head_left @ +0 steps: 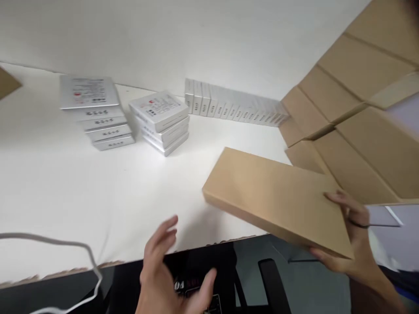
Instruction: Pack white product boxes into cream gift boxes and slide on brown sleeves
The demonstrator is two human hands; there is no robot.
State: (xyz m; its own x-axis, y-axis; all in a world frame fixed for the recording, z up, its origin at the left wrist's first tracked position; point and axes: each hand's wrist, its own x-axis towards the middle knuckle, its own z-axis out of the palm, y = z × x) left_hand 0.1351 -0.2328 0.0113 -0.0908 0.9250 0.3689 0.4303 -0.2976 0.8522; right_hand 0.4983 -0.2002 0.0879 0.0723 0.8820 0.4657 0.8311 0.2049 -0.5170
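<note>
A flat brown cardboard box is tilted above the front edge of the white table. My right hand grips it at its right end, thumb and fingers on opposite sides. To the left of the box, my left hand is open and holds nothing, its thumb and fingers spread apart near the table edge. A gap separates it from the box.
Small white printed boxes form a leaning stack, a second stack and a long upright row along the wall. Brown cartons are piled at right. A white cable crosses the left front; a chair armrest stands below.
</note>
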